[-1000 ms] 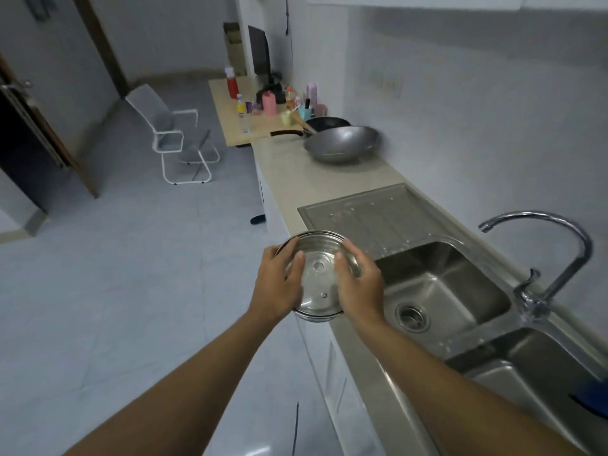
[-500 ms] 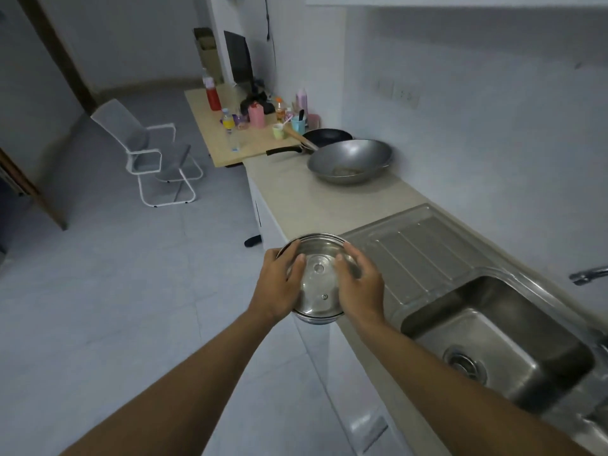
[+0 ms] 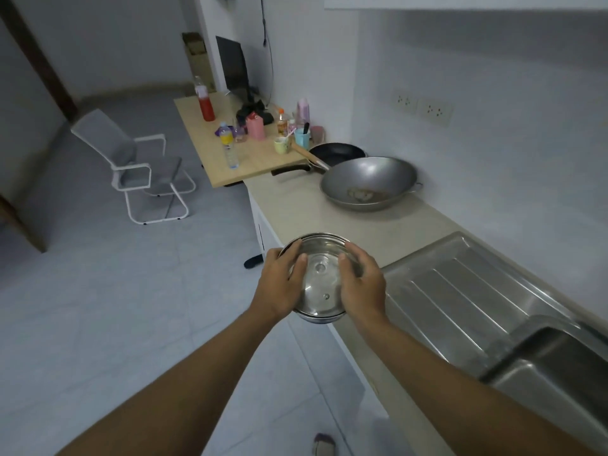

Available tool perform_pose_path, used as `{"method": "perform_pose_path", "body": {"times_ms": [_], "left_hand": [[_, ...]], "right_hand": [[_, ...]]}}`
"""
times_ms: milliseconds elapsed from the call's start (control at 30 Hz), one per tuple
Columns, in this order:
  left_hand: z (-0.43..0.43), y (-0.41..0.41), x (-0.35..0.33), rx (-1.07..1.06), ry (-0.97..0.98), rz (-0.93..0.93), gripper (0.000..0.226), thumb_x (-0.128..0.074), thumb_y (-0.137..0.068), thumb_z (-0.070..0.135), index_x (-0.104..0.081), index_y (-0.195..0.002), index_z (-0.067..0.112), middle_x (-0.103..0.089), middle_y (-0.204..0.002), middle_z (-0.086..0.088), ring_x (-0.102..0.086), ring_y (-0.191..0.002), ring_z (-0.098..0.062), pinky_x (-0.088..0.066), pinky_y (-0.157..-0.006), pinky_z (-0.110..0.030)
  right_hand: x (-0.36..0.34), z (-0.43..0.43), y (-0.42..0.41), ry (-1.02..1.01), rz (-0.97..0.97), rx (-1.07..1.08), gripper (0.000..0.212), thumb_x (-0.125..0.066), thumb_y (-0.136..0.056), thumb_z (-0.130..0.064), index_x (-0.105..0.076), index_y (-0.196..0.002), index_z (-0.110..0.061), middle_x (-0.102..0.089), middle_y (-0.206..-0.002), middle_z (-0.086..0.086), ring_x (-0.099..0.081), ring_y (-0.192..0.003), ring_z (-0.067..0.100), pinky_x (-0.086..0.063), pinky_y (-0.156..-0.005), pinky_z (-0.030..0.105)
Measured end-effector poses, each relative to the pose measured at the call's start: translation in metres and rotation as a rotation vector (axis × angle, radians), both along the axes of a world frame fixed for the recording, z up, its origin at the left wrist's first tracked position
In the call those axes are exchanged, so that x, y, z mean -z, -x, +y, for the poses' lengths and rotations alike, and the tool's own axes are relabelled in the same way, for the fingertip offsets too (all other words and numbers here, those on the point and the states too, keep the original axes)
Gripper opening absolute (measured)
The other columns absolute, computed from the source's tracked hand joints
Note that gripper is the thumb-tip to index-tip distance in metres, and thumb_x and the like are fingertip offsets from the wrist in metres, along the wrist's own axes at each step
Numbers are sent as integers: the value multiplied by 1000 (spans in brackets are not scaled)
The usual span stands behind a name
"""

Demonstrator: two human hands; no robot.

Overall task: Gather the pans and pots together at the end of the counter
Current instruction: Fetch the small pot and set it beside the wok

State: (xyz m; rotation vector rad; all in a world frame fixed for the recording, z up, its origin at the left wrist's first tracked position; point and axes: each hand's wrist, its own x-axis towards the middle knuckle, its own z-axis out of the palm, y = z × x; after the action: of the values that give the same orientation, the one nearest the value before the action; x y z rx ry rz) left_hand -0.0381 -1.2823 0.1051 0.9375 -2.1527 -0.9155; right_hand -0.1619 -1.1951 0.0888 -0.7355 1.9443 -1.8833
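Carried the lidded pot point(image 3: 320, 281) further along the worktop point(image 3: 296, 205), closer to the wok point(image 3: 368, 181); left the sink point(image 3: 556, 363) behind at lower right of frame, tap lost from view.

shiny steel pot point(image 3: 317, 315), matt grey wok point(image 3: 368, 182)

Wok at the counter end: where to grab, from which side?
Wok: probably its long wooden handle, approached from the table side, since it sticks out left beyond the rim. The small loop handle on the opposite rim suits a second hand.

I can read no lettering here: labels on the water bottle point(image 3: 228, 144) and orange-capped bottle point(image 3: 281, 124) on the table point(image 3: 197, 133) are blurred.
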Motion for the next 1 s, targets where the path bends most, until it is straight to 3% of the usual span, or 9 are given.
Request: {"method": "perform_pose_path", "body": {"times_ms": [100,300,533,667,867,1000], "left_hand": [[-50,16,4,-15,-9,-16,39,-39,-105,33,-50,-142,32,-56,-124,0,-38,-125,-9,-34,-98,-23],[-135,43,9,-35,-22,-56,40,-38,-104,36,-48,-143,34,-54,-125,-1,-37,-121,-6,-36,-105,-30],[-216,66,23,-39,-36,-95,39,-37,-105,35,-48,-142,34,-53,-128,1,-36,-116,-3,-31,-100,-24],[-262,75,30,9,-48,-83,36,-38,-105,33,-48,-139,35,-53,-122,11,-34,-113,1,-29,-97,-21],[-347,85,40,124,-87,-180,42,-37,-105,34,-41,-146,30,-50,-136,-2,-38,-108,-1,-27,-96,-12],[-395,87,42,215,-163,-205,44,-38,-104,33,-39,-148,29,-47,-138,-5,-39,-112,-5,-30,-96,-18]], "right_hand": [[3,-49,17,12,6,-2,26,-62,-95,-24,-67,-120,-28,-66,-119,-12,-58,-104,-10,-40,-83,0],[13,-136,49,1,-6,-31,25,-60,-95,-27,-66,-119,-32,-66,-120,-12,-60,-110,2,-47,-95,22],[25,-217,73,-19,4,-48,24,-60,-95,-26,-66,-117,-34,-66,-118,-12,-60,-108,-1,-45,-94,17],[34,-262,83,-39,3,-33,24,-60,-96,-25,-67,-118,-31,-65,-119,-11,-60,-108,0,-45,-95,19],[50,-329,89,-62,26,10,27,-54,-99,-18,-65,-123,-27,-63,-123,-6,-57,-114,5,-43,-101,23],[56,-368,87,-103,34,63,31,-49,-100,-11,-64,-126,-19,-63,-125,0,-58,-116,12,-43,-106,31]]}}
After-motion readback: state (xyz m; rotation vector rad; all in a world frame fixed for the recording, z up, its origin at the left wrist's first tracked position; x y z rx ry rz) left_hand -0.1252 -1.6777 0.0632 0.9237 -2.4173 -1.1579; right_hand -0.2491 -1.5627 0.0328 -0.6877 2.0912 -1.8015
